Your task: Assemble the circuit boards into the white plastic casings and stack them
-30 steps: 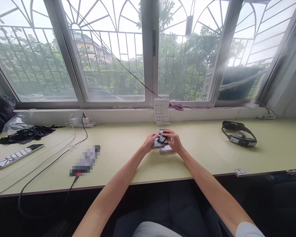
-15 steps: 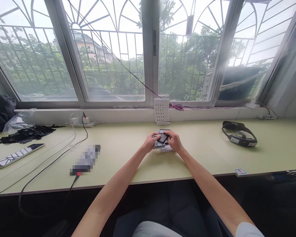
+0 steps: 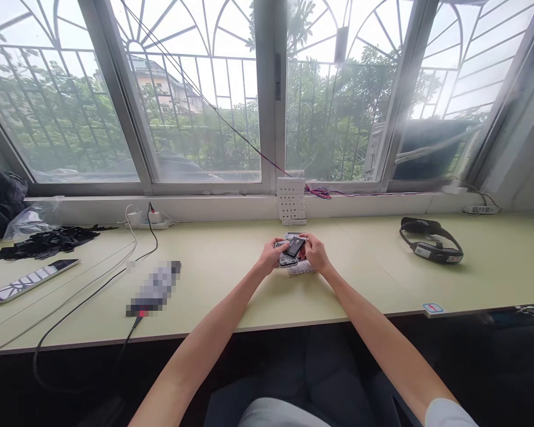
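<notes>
Near the middle of the table, my left hand [image 3: 270,256] is closed on a small grey-and-white device [image 3: 287,261] with an open-looking face. A black rectangular piece [image 3: 295,247] lies tilted over that device, and the fingers of my right hand [image 3: 315,252] pinch its right side. Beneath both hands, a white item [image 3: 301,268] rests on the table, partly covered. My fingertips hide some edges of the device and of the black piece.
A white perforated block [image 3: 292,201] stands behind my hands. At the right lies a black headband device [image 3: 432,242]. Leftward are a blurred cabled device [image 3: 155,289], a phone [image 3: 31,281], black strips [image 3: 44,242] and a power strip [image 3: 149,224]; cables cross the table.
The black piece has turned slightly, showing more of its face, and my right fingers have shifted toward its right edge. My left hand keeps its hold on the device.
</notes>
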The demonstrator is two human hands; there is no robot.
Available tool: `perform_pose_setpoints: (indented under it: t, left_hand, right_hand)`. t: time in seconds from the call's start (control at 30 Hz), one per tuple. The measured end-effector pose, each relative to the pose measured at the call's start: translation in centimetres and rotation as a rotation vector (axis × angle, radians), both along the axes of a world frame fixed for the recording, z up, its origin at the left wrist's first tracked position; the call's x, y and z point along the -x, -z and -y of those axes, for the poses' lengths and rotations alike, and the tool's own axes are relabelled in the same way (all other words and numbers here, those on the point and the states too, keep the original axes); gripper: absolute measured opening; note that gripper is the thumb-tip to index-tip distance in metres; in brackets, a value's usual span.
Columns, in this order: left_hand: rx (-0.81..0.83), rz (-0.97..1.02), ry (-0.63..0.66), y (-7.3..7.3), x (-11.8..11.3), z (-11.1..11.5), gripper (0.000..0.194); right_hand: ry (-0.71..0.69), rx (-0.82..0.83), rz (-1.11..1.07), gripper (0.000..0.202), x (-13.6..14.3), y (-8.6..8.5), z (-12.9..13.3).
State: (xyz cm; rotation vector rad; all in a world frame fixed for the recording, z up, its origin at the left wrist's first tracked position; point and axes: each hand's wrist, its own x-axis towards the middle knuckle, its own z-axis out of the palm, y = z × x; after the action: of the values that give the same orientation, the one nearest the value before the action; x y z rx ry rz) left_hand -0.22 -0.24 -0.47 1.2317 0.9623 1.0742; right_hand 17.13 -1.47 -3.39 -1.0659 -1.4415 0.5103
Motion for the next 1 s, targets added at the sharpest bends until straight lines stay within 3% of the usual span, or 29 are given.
perform_pose_setpoints:
  t: [0.27, 0.57, 0.8, 1.0]
  left_hand:
    - [-0.039, -0.027, 0.021, 0.8, 0.2, -0.6, 0.049]
    - [-0.109, -0.155, 0.091, 1.8, 0.0, -1.3, 0.034]
    - [-0.033, -0.03, 0.145, 1.6, -0.3, -0.9, 0.042]
    - [-0.093, 0.099, 0.214, 2.3, -0.4, -1.2, 0.056]
  right_hand:
    - [0.004, 0.006, 0.011, 0.03, 0.2, -0.5, 0.6]
    - [-0.065, -0.032, 0.036, 0.026, 0.5, -0.8, 1.2]
    - [-0.109, -0.059, 0.022, 0.026, 0.5, -0.6, 1.0]
    - [-0.122, -0.07, 0.006, 0.027, 0.5, -0.6, 1.0]
